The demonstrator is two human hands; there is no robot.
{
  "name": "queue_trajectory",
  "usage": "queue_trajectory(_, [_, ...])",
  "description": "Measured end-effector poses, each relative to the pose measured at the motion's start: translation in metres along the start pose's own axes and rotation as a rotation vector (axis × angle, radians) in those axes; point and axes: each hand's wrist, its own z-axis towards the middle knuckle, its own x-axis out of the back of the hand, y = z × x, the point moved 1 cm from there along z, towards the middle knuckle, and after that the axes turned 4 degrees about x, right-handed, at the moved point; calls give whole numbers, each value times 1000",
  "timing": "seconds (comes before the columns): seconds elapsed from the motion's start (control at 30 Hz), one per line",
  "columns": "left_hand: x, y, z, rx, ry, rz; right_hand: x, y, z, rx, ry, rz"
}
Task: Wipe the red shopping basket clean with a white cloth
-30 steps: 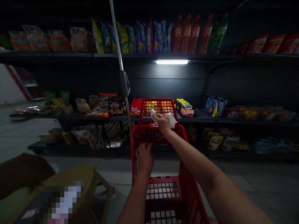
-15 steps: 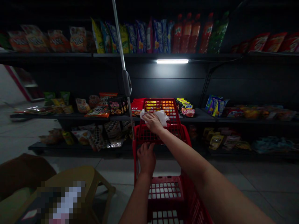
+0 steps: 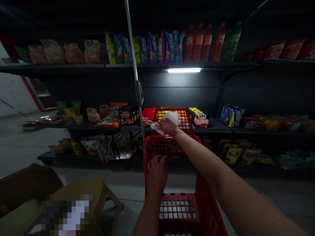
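A red plastic shopping basket with gridded walls stands before me. Its far gridded panel tilts up toward the shelf. My right hand holds a crumpled white cloth, perhaps a paper wipe, against that panel, fingers bent over it. Nearer to me, my left hand has its fingers curled at the basket's left side and seems to grip the rim; the contact is partly hidden. A thin metal pole with a grey joint rises at the basket's left side.
Dark shelves span the view, bearing snack bags, red drink bottles and black noodle packets. A lit tube lamp hangs under the upper shelf. A yellowish plastic stool stands at lower left, with blurred items on top.
My right hand and the cloth have shifted slightly across the far panel, and the cloth's shape has changed. My left hand stays at the same side. The whole view has shifted a little.
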Motion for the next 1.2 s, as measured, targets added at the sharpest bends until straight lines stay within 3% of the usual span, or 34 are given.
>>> queue_trajectory(0.1, [-1, -3, 3, 2, -5, -19, 14, 56, -14, -151, 78, -123])
queue_trajectory(0.2, [-3, -3, 6, 31, 7, -32, 17, 99, -50, -439, 189, -181])
queue_trajectory(0.27, [-4, -1, 6, 45, 11, -40, 12, 109, -64, -642, 287, -169])
queue_trajectory(0.33, [-5, 1, 6, 53, 12, -45, 2, 100, -58, -758, 356, -140])
queue_trajectory(0.4, [-5, 2, 6, 58, 8, -42, -9, 77, -34, -707, 362, -95])
queue_trajectory(0.5, [-3, 1, 4, 54, 6, -30, -18, 38, 8, -344, 237, 2])
queue_trajectory(0.57, [-1, -2, 3, 49, 9, -15, -15, 25, 18, -123, 126, 42])
queue_trajectory(0.67, [1, -5, 2, 47, 11, 8, -2, 38, -6, -80, 45, 18])
queue_trajectory(0.73, [1, -6, 2, 42, 15, 7, 7, 59, -37, -215, 71, -24])
queue_trajectory(0.8, [0, -5, 3, 35, 19, 1, 11, 73, -64, -442, 158, -58])
queue_trajectory(0.87, [-3, -4, 3, 33, 23, -1, 7, 66, -79, -603, 226, -59])
queue_trajectory(0.9, [-4, -3, 4, 32, 25, 0, 2, 53, -81, -612, 231, -45])
queue_trajectory(0.97, [-6, -1, 3, 25, 26, 7, -13, 14, -77, -451, 166, 12])
queue_trajectory(1.03, [-7, 0, 3, 19, 17, 21, -28, -30, -76, -140, 44, 94])
queue_trajectory(1.1, [-7, 0, 2, 13, 8, 35, -37, -58, -86, 41, -20, 122])
queue_trajectory(1.13, [-7, 0, 2, 10, 6, 39, -38, -62, -97, 63, -32, 118])
queue_trajectory(1.2, [-6, 0, 2, 6, 6, 35, -33, -51, -126, -23, -29, 83])
